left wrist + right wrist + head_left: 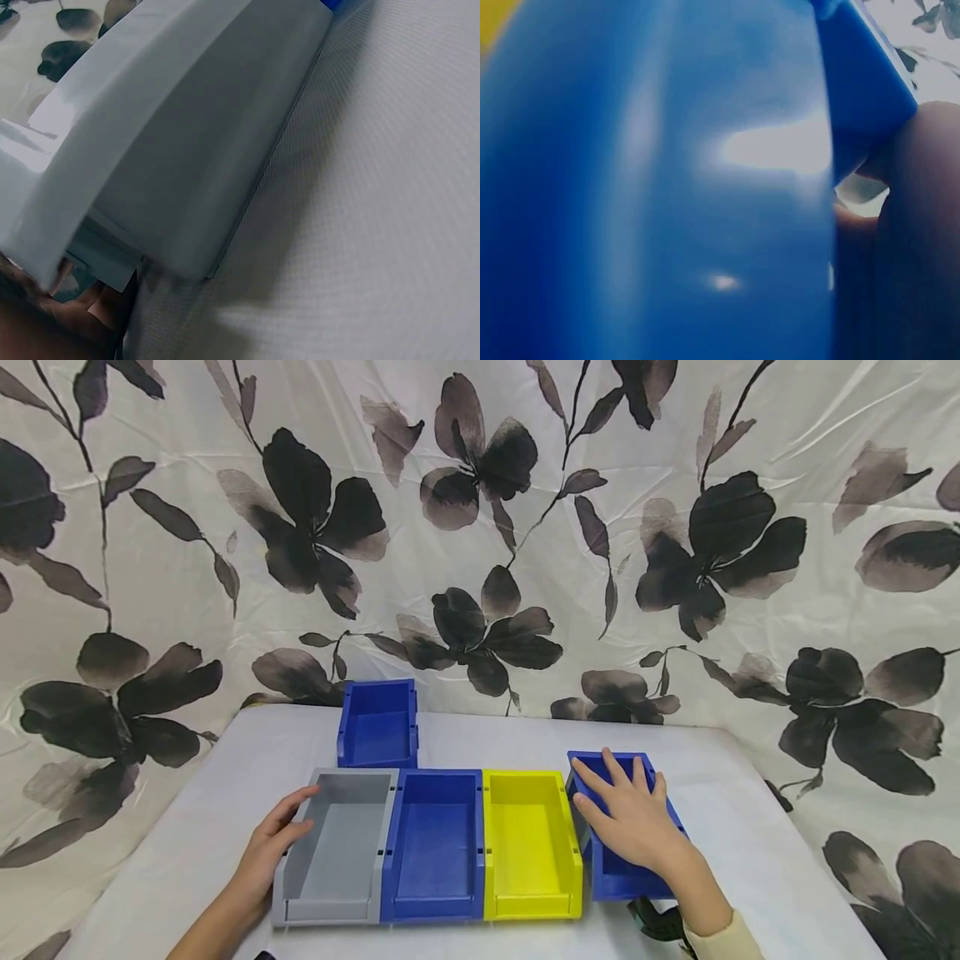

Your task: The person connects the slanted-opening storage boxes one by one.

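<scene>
A grey bin point(348, 835), a blue bin point(438, 843) and a yellow bin point(528, 843) stand side by side in a row. My left hand point(266, 843) touches the left wall of the grey bin, its fingertips at the rim. In the left wrist view the grey bin point(172, 150) fills the upper left, with part of the hand point(90, 319) below it. Over a second blue bin point(630, 885), right of the yellow one, my right hand point(633, 814) lies with spread fingers reaching its upper edges. That bin's glossy wall point(705, 210) fills most of the right wrist view.
Another blue bin point(377, 727) stands behind the row, near the table's far edge. The bins rest on a white-covered table point(750, 843). A floral curtain point(480, 552) hangs behind it. Near my right wrist is a dark strap-like object point(660, 920).
</scene>
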